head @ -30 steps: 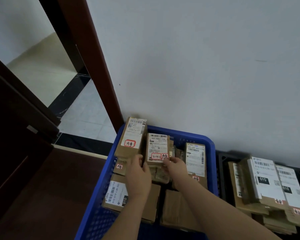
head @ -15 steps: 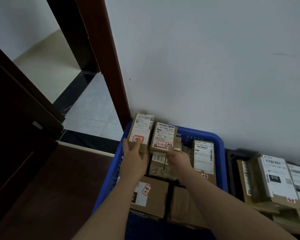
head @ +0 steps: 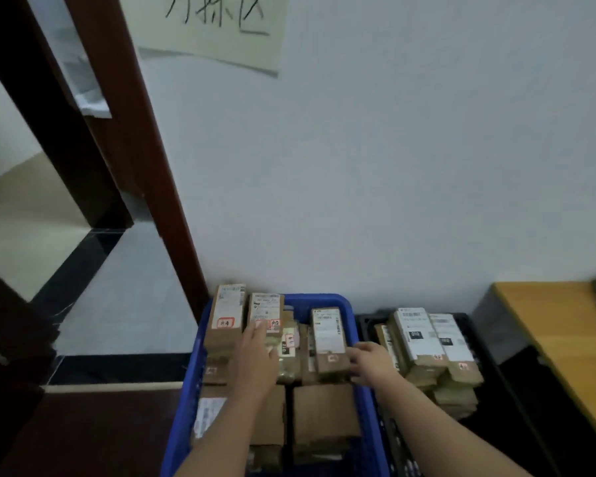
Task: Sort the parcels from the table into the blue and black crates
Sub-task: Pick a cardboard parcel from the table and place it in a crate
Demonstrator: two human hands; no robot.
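Note:
A blue crate [head: 343, 302] stands against the white wall, full of brown cardboard parcels with white labels. Three tall parcels stand upright at its far end: a left one [head: 227, 316], a middle one [head: 265, 313] and a right one [head: 328, 335]. My left hand [head: 257, 356] lies with straight fingers against the lower face of the middle parcel. Over the crate's right rim, my right hand [head: 370, 361] hovers with loose fingers beside the right parcel and holds nothing. A black crate [head: 367, 320] to the right holds stacked labelled parcels [head: 424, 342].
A wooden table edge [head: 551, 325] runs along the right. A dark red door frame [head: 131, 139] rises left of the blue crate, with an open doorway and tiled floor [head: 124, 304] beyond. A handwritten paper sign [head: 217, 25] hangs on the wall.
My head has tilted up, showing more wall and the sign. My right hand let go of the middle parcel and moved right to the crate's rim. My left hand shifted onto the middle parcel.

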